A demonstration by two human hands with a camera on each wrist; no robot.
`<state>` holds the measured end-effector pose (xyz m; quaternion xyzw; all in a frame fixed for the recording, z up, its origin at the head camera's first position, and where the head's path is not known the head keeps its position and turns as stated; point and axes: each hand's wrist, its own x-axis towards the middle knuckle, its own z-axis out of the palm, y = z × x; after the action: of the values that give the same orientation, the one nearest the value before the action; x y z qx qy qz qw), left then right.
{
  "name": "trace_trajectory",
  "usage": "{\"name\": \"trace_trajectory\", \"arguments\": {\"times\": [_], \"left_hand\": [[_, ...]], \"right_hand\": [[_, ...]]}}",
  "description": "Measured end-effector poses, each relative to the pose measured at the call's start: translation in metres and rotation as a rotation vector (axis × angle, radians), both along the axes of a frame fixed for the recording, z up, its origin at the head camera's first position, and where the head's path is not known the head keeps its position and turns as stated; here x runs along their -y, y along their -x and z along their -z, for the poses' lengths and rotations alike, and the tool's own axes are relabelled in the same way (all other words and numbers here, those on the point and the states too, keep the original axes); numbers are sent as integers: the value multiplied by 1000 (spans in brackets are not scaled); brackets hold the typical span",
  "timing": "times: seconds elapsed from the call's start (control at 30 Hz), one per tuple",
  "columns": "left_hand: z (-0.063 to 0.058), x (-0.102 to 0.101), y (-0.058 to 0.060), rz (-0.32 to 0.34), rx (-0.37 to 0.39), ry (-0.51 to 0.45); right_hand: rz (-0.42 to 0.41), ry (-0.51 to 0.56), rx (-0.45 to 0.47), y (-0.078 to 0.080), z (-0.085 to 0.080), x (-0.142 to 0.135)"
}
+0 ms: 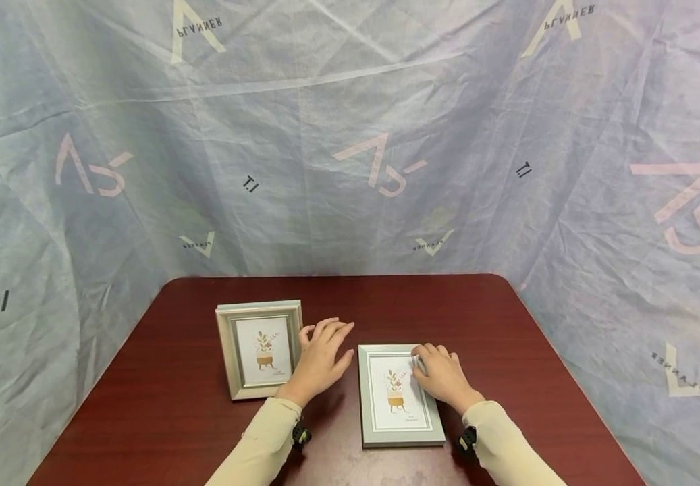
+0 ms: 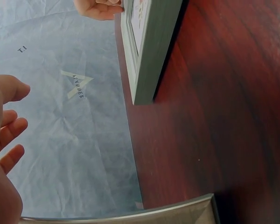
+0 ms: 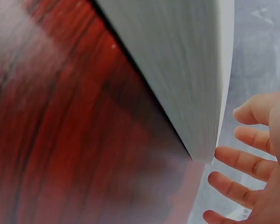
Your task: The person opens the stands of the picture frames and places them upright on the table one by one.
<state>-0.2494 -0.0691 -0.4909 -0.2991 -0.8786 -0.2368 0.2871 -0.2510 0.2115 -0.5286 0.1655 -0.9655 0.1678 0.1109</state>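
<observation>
A champagne-coloured picture frame (image 1: 263, 351) with a potted-plant print stands upright on the left of the table. My left hand (image 1: 324, 358) hovers just right of it, fingers loosely bent and holding nothing. A corner of that standing frame (image 2: 191, 212) shows at the bottom of the left wrist view. To the right, a pale silver-green picture frame (image 1: 395, 401) with a similar print lies face up. My right hand (image 1: 441, 374) is at its right edge, fingers over the upper right part. In the right wrist view, spread fingertips (image 3: 224, 153) come right up to the frame's corner (image 3: 203, 144).
The dark red wooden table (image 1: 173, 432) has rounded far corners. A grey printed cloth (image 1: 301, 169) hangs behind it and along both sides. Black straps with small devices (image 1: 466, 440) sit on both wrists, over cream sleeves (image 1: 261, 439).
</observation>
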Motion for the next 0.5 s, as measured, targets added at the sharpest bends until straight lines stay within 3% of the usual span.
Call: {"name": "trace_trajectory", "arguments": {"times": [0.2, 0.5], "left_hand": [[0, -6, 2, -16, 45, 17], [11, -8, 6, -63, 152, 75]], "right_hand": [[14, 4, -2, 1, -2, -7], [43, 22, 43, 0, -2, -16]]}}
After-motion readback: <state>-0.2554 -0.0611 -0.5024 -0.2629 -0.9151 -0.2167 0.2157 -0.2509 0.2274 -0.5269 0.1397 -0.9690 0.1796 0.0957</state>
